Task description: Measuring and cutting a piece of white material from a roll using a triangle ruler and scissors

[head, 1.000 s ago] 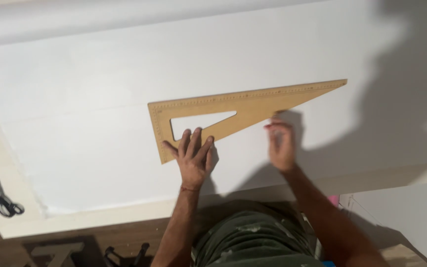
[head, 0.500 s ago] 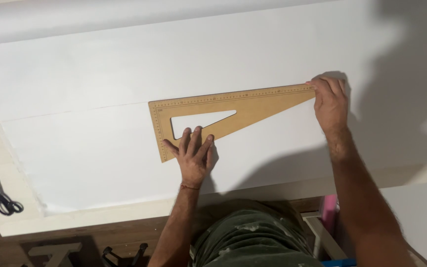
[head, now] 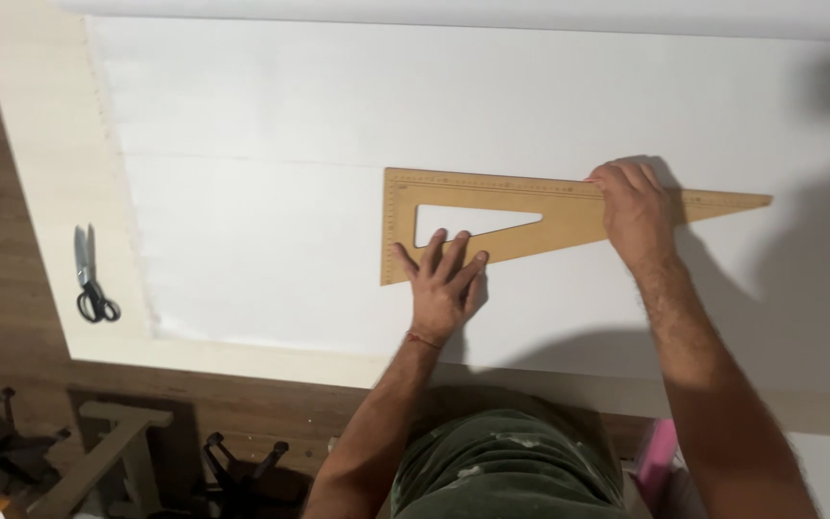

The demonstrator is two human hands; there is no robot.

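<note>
While the view looks straight down on a pale table [head: 40,192], a pair of scissors [head: 91,279] with black handles lies at its left edge, closed, blades pointing away from the person, well apart from both hands. Just right of the scissors starts a big white sheet [head: 271,125] that covers most of the tabletop. On the sheet lies a wooden triangle ruler [head: 569,207], flat, short side at the left, long top edge running level to a thin tip at the far right, with a triangular cut-out near its left end. The left hand [head: 442,284] presses flat, fingers spread, on the lower left part of the ruler, fingertips reaching up to just under the cut-out; it grips nothing, only pushes down. A thin red string sits on that wrist. The right hand [head: 634,211] rests on the ruler's right half, fingers curled over the top edge; cannot tell whether it pinches anything. Below the table edge, a wooden floor, a wooden stool [head: 98,452] at lower left and a pink thing [head: 657,452] beside the right forearm.
</note>
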